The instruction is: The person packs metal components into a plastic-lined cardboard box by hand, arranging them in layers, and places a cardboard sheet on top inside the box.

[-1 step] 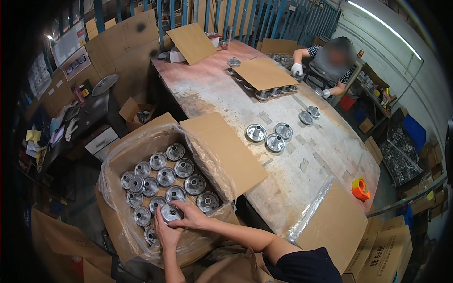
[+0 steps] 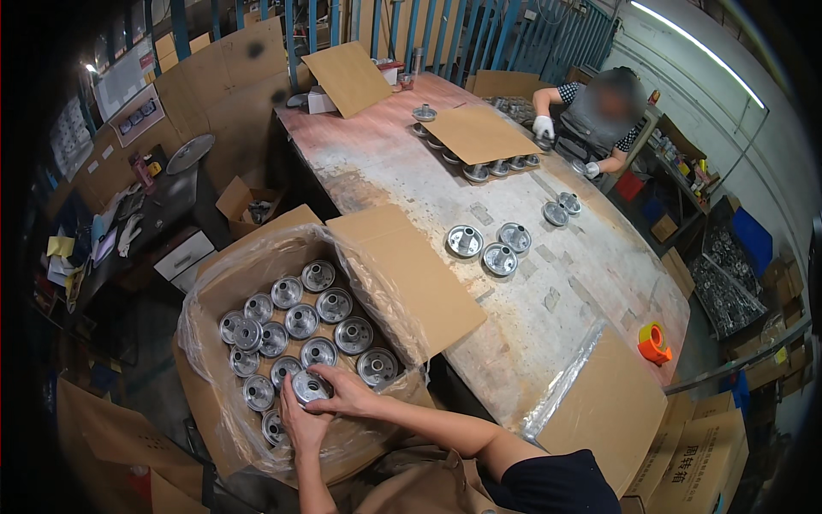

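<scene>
Between my two hands is a round silvery metal part [image 2: 310,388] shaped like a flanged disc with a raised hub. My left hand [image 2: 301,421] holds its left and near side, while the fingers and thumb of my right hand [image 2: 349,394] curve round its right side. It is at the near side of an open cardboard box [image 2: 210,428] lined with clear plastic film [image 2: 411,336]. Inside, rows of similar metal parts [image 2: 301,321] sit hub up on a cardboard layer. One disc [image 2: 247,335] at the left overlaps its neighbours.
Right of the box stands a worn table [image 2: 402,184] with several loose metal parts [image 2: 499,259], a cardboard sheet [image 2: 481,134] over more parts, and an orange tape dispenser [image 2: 654,344]. A co-worker in white gloves [image 2: 545,128] sits at its far side. A box flap [image 2: 407,278] overhangs the table.
The co-worker's gloved hand at the far side of the table has shifted slightly. My hands and the metal part between them have not visibly moved.
</scene>
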Demonstrator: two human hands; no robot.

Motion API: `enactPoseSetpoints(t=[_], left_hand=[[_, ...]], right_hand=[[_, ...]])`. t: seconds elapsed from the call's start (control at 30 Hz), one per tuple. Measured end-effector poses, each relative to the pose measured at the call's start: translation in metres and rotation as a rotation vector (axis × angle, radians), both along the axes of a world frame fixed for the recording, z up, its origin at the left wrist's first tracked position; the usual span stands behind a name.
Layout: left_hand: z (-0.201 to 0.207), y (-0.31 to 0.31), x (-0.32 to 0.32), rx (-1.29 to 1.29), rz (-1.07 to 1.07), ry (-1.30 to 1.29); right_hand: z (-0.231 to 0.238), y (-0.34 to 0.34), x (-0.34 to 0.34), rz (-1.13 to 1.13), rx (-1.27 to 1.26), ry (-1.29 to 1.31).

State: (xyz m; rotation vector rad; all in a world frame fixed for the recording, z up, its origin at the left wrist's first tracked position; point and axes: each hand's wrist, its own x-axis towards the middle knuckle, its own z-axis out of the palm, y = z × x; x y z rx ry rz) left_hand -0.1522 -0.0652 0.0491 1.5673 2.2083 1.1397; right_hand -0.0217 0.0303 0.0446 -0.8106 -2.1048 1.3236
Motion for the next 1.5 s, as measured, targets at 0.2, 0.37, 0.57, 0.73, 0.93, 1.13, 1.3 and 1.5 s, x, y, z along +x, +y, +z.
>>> enactPoseSetpoints(t=[0.2,0.37,0.57,0.73,0.93,1.13,1.3,1.5], left_hand=[[-0.0016,-0.0004,-0.0009,0.009,0.002,0.014],[0.0014,0.0,0.0005,-0.006,0.004,-0.001],[0.0003,-0.0004,-0.0001,-0.005,0.007,0.022],[0.0,0.0001,0.0006,0.003,0.006,0.021],[0.0,-0.0004,0.0009,0.021,0.004,0.026],[0.0019,-0.0003,0.0008,0.005,0.011,0.037],[0.003,0.0005,0.0021,0.004,0.008,0.032],[0.0009,-0.0009,0.0007,0.006,0.008,0.019]], right_hand=[[0.0001,-0.0003,-0.0003,0.001,-0.003,0.005],[0.0,-0.0005,0.0002,-0.004,-0.008,0.001],[-0.0025,-0.0005,-0.0006,-0.006,0.005,0.003],[-0.0078,-0.0001,-0.0019,-0.018,0.03,0.005],[-0.0074,0.0003,-0.0021,-0.006,0.006,0.014],[-0.0053,-0.0004,-0.0027,-0.009,0.003,0.027],[-0.0082,-0.0004,-0.0028,-0.022,0.03,0.033],[-0.0061,-0.001,-0.0023,-0.01,0.02,0.016]])
